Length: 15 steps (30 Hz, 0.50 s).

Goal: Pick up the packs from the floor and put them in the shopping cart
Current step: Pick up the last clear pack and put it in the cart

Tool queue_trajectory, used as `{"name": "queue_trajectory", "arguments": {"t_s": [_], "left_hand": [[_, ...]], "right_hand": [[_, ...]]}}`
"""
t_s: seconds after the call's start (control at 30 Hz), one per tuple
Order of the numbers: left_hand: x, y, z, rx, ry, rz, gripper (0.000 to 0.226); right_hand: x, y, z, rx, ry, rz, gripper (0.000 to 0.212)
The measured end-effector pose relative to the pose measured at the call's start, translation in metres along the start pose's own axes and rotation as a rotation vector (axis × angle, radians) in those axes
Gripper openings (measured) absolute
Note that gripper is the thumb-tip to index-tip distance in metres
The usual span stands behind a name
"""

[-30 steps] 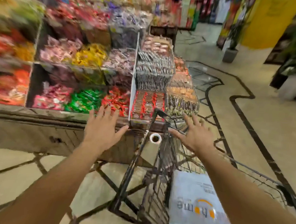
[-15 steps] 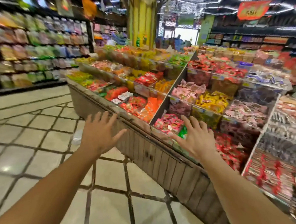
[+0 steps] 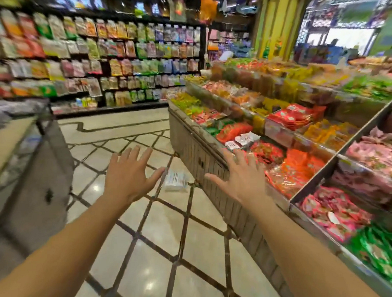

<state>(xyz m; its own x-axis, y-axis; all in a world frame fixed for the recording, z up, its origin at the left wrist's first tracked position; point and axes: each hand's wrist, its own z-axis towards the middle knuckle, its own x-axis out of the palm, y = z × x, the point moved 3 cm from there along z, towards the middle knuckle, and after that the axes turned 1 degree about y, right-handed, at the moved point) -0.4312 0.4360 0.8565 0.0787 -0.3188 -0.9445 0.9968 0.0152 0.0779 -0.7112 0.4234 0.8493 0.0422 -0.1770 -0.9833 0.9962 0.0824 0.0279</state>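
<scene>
A white pack [image 3: 176, 181] lies flat on the tiled floor, close against the foot of the wooden candy stand [image 3: 214, 172]. My left hand [image 3: 130, 174] is held out in front of me with fingers spread and empty, its thumb tip just left of the pack in the picture. My right hand [image 3: 241, 178] is also stretched forward, fingers apart, holding nothing, to the right of the pack and over the stand's edge. The shopping cart is out of view.
The candy stand's bins [image 3: 304, 140] of wrapped sweets run along my right. A grey counter [image 3: 30, 162] stands on my left. A wall of hanging snack bags [image 3: 99, 59] fills the far side. Tiled aisle floor [image 3: 163, 237] runs between them.
My view has swung left, away from the shopping cart, which has left the picture. The white pack on the floor has come into sight. Both hands stay spread and empty.
</scene>
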Motion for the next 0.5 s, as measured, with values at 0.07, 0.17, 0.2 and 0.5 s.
{"name": "queue_trajectory", "arguments": {"t_s": [0.07,0.17,0.2,0.5], "left_hand": [[0.013,0.012,0.042,-0.026,-0.021,-0.009,0.094],[0.036,0.03,0.1,-0.062,0.002,-0.013,0.085],[0.044,0.036,0.116,-0.067,0.024,-0.013,0.083],[0.129,0.097,0.267,-0.115,0.049,-0.035,0.093]], "right_hand": [[0.007,0.008,0.053,-0.019,-0.001,0.024,0.099],[0.018,0.016,0.13,-0.029,0.014,0.049,0.098],[0.024,0.021,0.15,-0.031,0.027,0.055,0.098],[0.085,0.072,0.321,-0.079,0.065,0.034,0.108]]}}
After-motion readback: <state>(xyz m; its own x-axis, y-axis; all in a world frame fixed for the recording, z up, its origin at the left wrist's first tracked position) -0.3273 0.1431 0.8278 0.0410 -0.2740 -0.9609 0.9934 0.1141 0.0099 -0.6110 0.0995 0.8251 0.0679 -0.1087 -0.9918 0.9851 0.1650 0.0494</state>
